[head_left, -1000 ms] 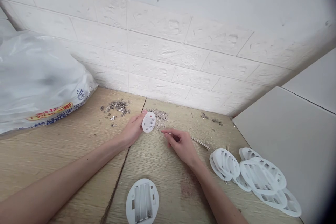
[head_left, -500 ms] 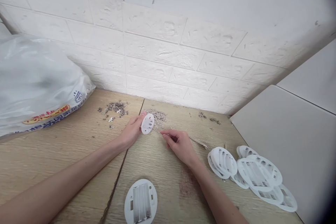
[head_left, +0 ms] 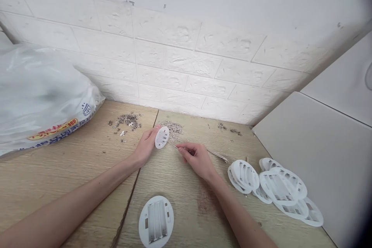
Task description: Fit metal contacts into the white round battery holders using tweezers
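Note:
Between the thumb and fingers of my left hand [head_left: 147,145] is a round white plastic battery holder [head_left: 162,137], tilted up with its slots facing me. My right hand [head_left: 196,157] pinches a thin metal rod-like tool [head_left: 173,145], whose tip reaches the holder's lower right edge. The tool's far end sticks out behind the hand to the right. Just beyond the held piece lies a heap of small metal contacts [head_left: 174,128]. Another white battery holder [head_left: 157,221] rests on the table nearer to me, its long compartments facing up.
Overlapping battery holders [head_left: 283,186] are piled at the right, beside a smaller stack [head_left: 245,176]. More small metal pieces [head_left: 129,121] lie at the back left, and a few [head_left: 229,128] by the wall. A full plastic bag [head_left: 49,97] stands left. A pale panel [head_left: 308,143] borders the right.
The view has shifted slightly. Both hands keep their grips, and the tool's tip stays at the battery holder's edge.

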Tool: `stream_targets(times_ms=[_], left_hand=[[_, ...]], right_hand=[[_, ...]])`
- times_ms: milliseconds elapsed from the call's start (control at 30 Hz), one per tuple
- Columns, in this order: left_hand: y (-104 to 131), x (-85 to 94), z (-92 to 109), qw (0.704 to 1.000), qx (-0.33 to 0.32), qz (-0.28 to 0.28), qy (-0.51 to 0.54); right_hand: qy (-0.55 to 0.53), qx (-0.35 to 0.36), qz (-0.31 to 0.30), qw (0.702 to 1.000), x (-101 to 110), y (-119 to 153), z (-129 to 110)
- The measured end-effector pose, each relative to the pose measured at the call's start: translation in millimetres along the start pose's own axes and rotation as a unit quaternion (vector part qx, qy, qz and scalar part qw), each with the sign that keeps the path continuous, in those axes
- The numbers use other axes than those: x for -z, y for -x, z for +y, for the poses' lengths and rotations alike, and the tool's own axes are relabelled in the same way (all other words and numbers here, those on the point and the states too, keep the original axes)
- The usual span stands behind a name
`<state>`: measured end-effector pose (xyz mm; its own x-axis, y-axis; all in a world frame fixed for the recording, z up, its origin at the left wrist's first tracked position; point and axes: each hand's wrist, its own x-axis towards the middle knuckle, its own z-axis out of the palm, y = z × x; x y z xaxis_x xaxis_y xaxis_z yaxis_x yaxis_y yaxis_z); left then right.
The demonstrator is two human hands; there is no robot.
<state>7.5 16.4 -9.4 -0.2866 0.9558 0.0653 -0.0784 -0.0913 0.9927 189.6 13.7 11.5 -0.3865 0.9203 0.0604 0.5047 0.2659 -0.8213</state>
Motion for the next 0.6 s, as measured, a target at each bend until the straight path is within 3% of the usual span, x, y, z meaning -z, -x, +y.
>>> stream_targets(times_ms=[200, 600], left_hand=[[-1.6, 1.2, -2.1, 0.997, 0.014, -0.061, 0.039], [1.0, 0.9, 0.7, 0.998, 0.001, -0.065, 0.007]], right_hand=[[-0.013, -0.003, -0.001, 1.0, -0.8, -1.2, 2.9], [0.023, 0.013, -0.001, 1.0, -1.8, -0.3, 3.5]])
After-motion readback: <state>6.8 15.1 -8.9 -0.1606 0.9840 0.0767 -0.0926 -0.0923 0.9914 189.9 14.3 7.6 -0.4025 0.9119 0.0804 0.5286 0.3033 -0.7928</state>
